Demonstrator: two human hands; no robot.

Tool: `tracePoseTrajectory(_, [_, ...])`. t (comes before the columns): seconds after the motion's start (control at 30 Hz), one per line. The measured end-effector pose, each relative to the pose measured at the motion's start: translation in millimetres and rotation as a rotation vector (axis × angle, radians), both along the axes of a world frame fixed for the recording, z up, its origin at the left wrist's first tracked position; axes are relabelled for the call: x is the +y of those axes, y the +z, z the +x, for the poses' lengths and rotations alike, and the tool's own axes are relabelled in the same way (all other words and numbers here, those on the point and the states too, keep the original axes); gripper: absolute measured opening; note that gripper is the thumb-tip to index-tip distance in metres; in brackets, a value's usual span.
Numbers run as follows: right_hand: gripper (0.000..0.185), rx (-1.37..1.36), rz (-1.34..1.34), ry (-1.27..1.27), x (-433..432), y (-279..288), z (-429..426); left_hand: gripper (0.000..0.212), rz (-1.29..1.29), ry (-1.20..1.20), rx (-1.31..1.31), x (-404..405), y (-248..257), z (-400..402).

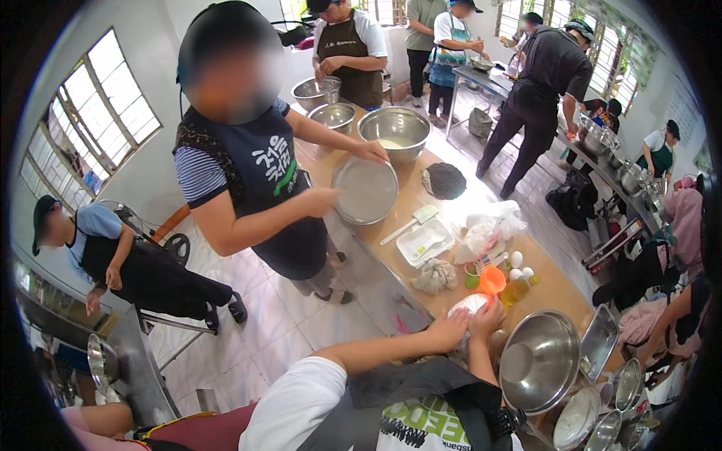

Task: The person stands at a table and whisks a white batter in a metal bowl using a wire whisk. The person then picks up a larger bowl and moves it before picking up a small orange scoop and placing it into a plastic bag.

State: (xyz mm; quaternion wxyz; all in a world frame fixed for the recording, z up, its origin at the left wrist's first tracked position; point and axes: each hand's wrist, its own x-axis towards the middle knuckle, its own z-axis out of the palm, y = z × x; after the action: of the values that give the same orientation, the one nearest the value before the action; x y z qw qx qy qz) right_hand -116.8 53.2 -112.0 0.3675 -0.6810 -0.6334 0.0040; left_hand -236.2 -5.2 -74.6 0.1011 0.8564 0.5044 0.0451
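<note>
My left hand and my right hand are together at the front edge of the wooden table, around a clear plastic bag of white stuff. The fingers of both hands rest on the bag. Just beyond it stands an orange plastic cup. To its right are a bottle of yellow oil and several white eggs. A crumpled grey cloth lies to the left. The large steel bowl beside my right hand holds no visible food.
Across the table corner a co-worker holds a round sieve. A steel bowl with pale batter, a white tray, a spatula and plastic bags stand farther off. A rectangular metal pan and more bowls are at right.
</note>
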Motion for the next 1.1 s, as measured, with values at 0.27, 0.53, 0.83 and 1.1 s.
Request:
tracePoseTrajectory(0.27, [0.040, 0.038, -0.019, -0.020, -1, 2, 4, 0.053, -0.048, 0.004, -0.026, -2, 3, 4])
tracePoseTrajectory(0.53, [0.041, 0.011, -0.051, -0.058, -3, 1, 5, 0.059, -0.041, -0.013, -0.033, -2, 4, 3])
tracePoseTrajectory(0.83, [0.039, 0.016, -0.005, -0.008, -1, -1, 8, 0.048, 0.105, -0.013, -0.064, -1, -21, 7])
tracePoseTrajectory(1.1, [0.035, 0.023, -0.028, -0.011, 6, 1, 5, 0.052, 0.076, -0.029, -0.117, 7, -17, 2])
